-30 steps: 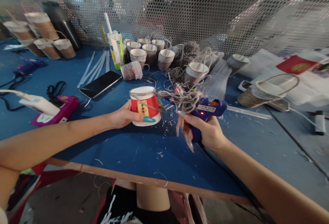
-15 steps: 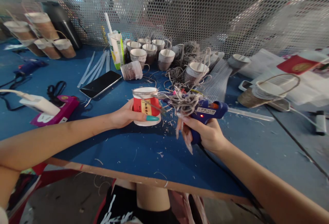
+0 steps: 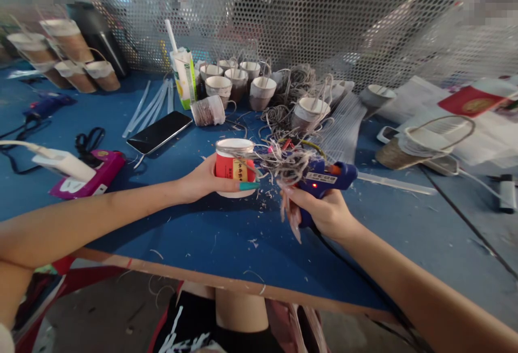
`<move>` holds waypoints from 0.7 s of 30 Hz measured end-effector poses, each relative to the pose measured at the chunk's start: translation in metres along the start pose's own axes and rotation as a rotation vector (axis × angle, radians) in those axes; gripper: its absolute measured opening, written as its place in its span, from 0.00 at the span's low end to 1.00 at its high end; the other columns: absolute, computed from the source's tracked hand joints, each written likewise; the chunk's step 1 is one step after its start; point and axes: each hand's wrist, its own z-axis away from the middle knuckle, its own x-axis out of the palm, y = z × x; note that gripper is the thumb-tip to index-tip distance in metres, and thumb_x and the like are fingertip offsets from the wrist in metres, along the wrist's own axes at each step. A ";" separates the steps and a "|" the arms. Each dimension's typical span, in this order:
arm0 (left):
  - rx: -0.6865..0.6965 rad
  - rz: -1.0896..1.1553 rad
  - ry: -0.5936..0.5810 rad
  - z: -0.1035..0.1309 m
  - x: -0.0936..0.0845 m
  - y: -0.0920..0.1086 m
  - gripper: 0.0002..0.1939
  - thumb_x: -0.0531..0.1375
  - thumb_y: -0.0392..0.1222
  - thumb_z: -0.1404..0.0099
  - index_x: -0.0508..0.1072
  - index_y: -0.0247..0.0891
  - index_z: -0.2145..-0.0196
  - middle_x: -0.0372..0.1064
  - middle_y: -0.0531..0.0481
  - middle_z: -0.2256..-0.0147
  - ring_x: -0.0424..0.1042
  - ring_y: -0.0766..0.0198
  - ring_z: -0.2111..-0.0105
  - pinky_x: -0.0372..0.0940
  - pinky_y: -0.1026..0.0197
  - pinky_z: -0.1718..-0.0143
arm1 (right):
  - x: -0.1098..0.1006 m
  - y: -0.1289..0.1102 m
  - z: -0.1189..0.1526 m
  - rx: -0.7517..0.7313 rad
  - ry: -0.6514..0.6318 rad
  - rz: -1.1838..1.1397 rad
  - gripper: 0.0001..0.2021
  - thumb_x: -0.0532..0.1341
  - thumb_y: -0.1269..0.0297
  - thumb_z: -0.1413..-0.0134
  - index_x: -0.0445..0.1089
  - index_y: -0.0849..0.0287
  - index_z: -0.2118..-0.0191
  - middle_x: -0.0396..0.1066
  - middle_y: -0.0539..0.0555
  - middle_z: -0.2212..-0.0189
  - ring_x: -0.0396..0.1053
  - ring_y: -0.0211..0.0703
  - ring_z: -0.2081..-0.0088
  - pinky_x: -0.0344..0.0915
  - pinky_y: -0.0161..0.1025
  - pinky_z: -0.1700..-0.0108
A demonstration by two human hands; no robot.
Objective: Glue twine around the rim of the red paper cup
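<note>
My left hand (image 3: 206, 180) is closed around a white paper cup (image 3: 235, 192) with a red and gold label, thumb across its front. Grey cord runs round the cup just under its rim. In my right hand (image 3: 324, 210) is a blue hot glue gun (image 3: 319, 176) with a red light lit; its nozzle end points left toward the cup. A tangle of grey string and glue threads (image 3: 289, 161) covers the gun's front, so the nozzle tip is hidden. From the gun's back sticks a clear glue stick (image 3: 399, 183).
Several cord-wrapped cups (image 3: 262, 94) stand behind, near a perforated metal screen (image 3: 307, 24). To the left lie a phone (image 3: 159, 133), glue sticks (image 3: 149, 113) and a purple power strip (image 3: 109, 172). A drink carton (image 3: 184, 77) stands upright. A cord-wrapped basket (image 3: 399, 150) lies at right.
The cup in my left hand has shifted slightly right and turned, its label now facing more to the right. The glue gun has moved slightly left, so the two are closer.
</note>
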 end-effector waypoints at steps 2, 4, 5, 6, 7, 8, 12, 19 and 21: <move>0.001 -0.013 0.001 0.000 0.000 0.000 0.24 0.75 0.41 0.55 0.76 0.37 0.59 0.80 0.46 0.61 0.79 0.57 0.60 0.70 0.49 0.49 | 0.001 0.000 0.000 0.007 0.002 -0.006 0.28 0.68 0.43 0.53 0.64 0.57 0.90 0.64 0.52 0.91 0.63 0.37 0.87 0.66 0.38 0.81; 0.008 -0.015 0.000 0.001 0.000 0.000 0.24 0.75 0.41 0.55 0.76 0.37 0.59 0.80 0.47 0.62 0.79 0.57 0.60 0.70 0.49 0.49 | 0.001 -0.001 0.001 0.016 0.003 -0.007 0.28 0.68 0.44 0.53 0.64 0.57 0.90 0.64 0.52 0.92 0.64 0.38 0.86 0.66 0.38 0.80; 0.011 -0.012 -0.002 0.001 -0.001 0.000 0.24 0.75 0.41 0.55 0.76 0.37 0.59 0.80 0.47 0.62 0.79 0.57 0.61 0.71 0.49 0.49 | 0.001 -0.001 0.001 0.022 0.004 -0.005 0.28 0.68 0.44 0.53 0.64 0.57 0.90 0.63 0.52 0.92 0.65 0.38 0.86 0.66 0.38 0.80; 0.014 -0.007 -0.004 0.001 -0.001 0.001 0.24 0.75 0.41 0.55 0.76 0.37 0.59 0.80 0.47 0.62 0.79 0.57 0.61 0.71 0.50 0.50 | 0.001 -0.001 0.001 0.028 0.007 -0.004 0.28 0.68 0.44 0.53 0.64 0.57 0.90 0.63 0.52 0.92 0.65 0.38 0.86 0.66 0.38 0.81; 0.018 0.001 -0.006 0.001 -0.001 0.001 0.24 0.75 0.41 0.55 0.77 0.38 0.59 0.80 0.48 0.62 0.79 0.57 0.61 0.71 0.50 0.50 | 0.001 -0.001 0.002 0.034 0.012 -0.004 0.27 0.68 0.45 0.52 0.64 0.57 0.91 0.63 0.52 0.92 0.64 0.38 0.86 0.66 0.38 0.81; 0.021 0.009 -0.009 0.002 -0.001 0.001 0.23 0.75 0.41 0.54 0.77 0.38 0.59 0.80 0.48 0.62 0.79 0.57 0.61 0.71 0.51 0.51 | 0.001 -0.002 0.002 0.037 0.017 -0.008 0.27 0.68 0.46 0.52 0.64 0.56 0.90 0.63 0.52 0.92 0.64 0.38 0.86 0.66 0.38 0.80; 0.046 0.043 -0.026 0.002 -0.002 0.002 0.22 0.74 0.41 0.54 0.77 0.39 0.59 0.80 0.49 0.62 0.79 0.56 0.60 0.71 0.51 0.51 | 0.000 -0.004 0.001 0.027 0.014 -0.029 0.26 0.67 0.50 0.50 0.64 0.56 0.91 0.63 0.52 0.91 0.63 0.37 0.87 0.66 0.39 0.80; 0.032 0.072 0.002 0.003 -0.006 0.001 0.24 0.74 0.40 0.55 0.77 0.39 0.59 0.80 0.47 0.61 0.78 0.55 0.61 0.71 0.53 0.54 | 0.000 -0.005 0.000 0.050 0.071 -0.058 0.22 0.67 0.56 0.52 0.64 0.57 0.90 0.62 0.50 0.92 0.62 0.37 0.88 0.61 0.37 0.84; 0.032 0.066 0.004 0.003 -0.006 0.001 0.23 0.74 0.41 0.55 0.77 0.38 0.59 0.80 0.47 0.62 0.78 0.55 0.62 0.71 0.53 0.55 | 0.000 -0.003 0.000 0.064 0.103 -0.060 0.21 0.67 0.57 0.53 0.64 0.57 0.90 0.62 0.51 0.92 0.62 0.37 0.88 0.60 0.36 0.85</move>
